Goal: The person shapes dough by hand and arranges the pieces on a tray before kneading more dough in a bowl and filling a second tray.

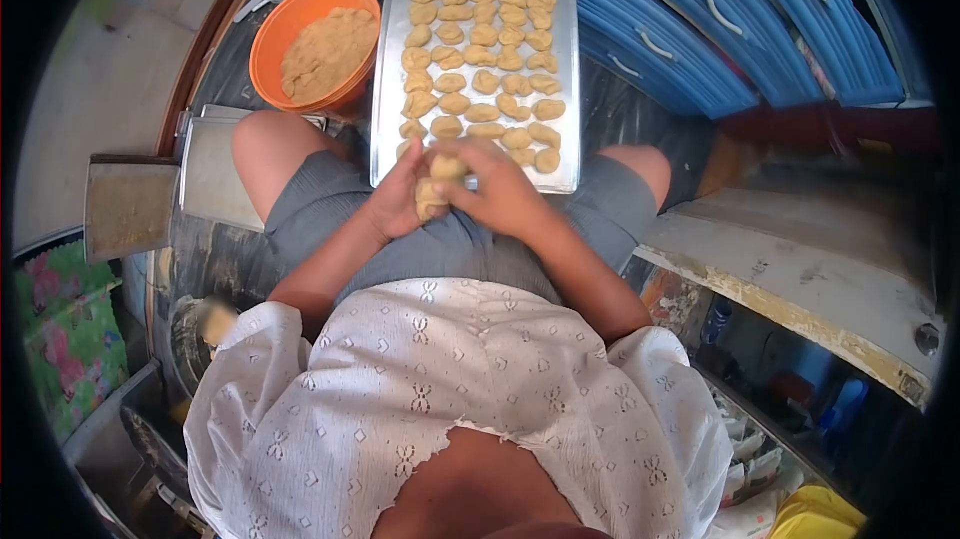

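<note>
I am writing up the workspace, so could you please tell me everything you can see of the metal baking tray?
The baking tray is a rectangular sheet of pale, dull silver metal with a low raised rim and rounded corners. It lies flat in front of the seated person, its near edge over the knees, beside an orange bowl of dough. Rough rows of small tan dough pieces cover nearly all of it. The left hand and right hand pinch a dough lump at its near edge.

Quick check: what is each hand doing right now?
Left hand: closed on the dough piece.
Right hand: closed on the same dough piece, near the tray.
</note>
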`<state>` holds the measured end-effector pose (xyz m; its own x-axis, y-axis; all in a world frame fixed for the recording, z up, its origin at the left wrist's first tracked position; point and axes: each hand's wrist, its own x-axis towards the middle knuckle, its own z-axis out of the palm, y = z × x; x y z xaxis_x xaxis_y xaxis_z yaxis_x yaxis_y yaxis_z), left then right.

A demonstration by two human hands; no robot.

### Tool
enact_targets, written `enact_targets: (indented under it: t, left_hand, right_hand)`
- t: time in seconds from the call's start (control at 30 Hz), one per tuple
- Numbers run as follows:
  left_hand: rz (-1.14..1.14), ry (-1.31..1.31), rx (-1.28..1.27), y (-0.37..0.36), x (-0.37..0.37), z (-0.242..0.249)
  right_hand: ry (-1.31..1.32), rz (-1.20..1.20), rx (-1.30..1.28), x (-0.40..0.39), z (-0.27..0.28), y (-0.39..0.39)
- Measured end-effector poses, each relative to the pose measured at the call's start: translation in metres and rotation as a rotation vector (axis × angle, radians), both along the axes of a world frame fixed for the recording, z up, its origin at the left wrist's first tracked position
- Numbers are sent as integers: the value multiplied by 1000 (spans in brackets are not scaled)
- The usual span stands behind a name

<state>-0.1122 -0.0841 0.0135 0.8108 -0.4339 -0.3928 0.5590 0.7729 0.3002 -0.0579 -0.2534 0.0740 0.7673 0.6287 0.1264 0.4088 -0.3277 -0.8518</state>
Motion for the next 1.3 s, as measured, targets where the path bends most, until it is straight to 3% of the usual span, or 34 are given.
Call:
enact_targets:
  t: [0.03, 0.07, 0.1, 0.17, 0.23, 0.33, 0.53, 0.67, 0.73, 1.07, 1.13, 1.3]
  left_hand:
    - [-4, -4, 0, 1, 0, -7]
    - [-52, -35, -27, 3, 0, -15]
    - [-98, -67, -55, 5, -1, -20]
    - [-80, -83, -58, 9, -1, -26]
    - [-73, -80, -24, 13, -3, -29]
    - [-51, -74, 11, 14, -1, -32]
    - [-65, -84, 66, 10, 3, -36]
    - [-47, -90, 71, 13, 2, -34]
    - [-32, -97, 54, 13, 1, -36]
    - [-10, -83, 74, 18, 1, -39]
    - [14, -83, 51, 17, 3, -38]
    - [-14, -113, 14, 14, 5, -39]
  right_hand:
    - [42, 128, -5, 0, 1, 0]
    - [-206, 49, 33, 5, -12, -6]
    - [-209, 50, 33, 14, -18, -18]
    - [-205, -183, -73, 35, -23, -49]
    - [-377, -203, -440, 48, -26, -80]
    - [-383, -74, -602, 53, -51, -102]
    - [-457, -79, -664, 54, -63, -102]
    - [-404, -109, -499, 79, -71, -106]
    - [-441, -277, -316, 95, -70, -96]
    - [-420, -137, -556, 131, -69, -82]
    - [-400, -177, -325, 152, -78, -82]
    - [-619, -287, -323, 180, -71, -54]
